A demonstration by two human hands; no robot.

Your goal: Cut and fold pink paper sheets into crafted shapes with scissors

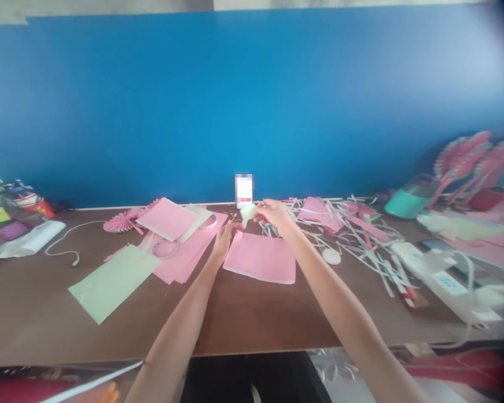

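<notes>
As your forearms [185, 324] reach forward from the lower edge, your right hand [273, 214] holds a pale piece [247, 212] in a nearly closed pinch, just beyond the pink paper [261, 258]. Your left hand [225, 238] curls beside it; blur leaves unclear whether its fingers grip the piece. Your upper arms are cut off.

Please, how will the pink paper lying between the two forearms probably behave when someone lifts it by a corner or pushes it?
The pink paper is probably light, as it looks thin and broad. It may bend or sag, since its front edge looks slightly curved. Lying flat on the table, it would likely slide rather than roll.
</notes>
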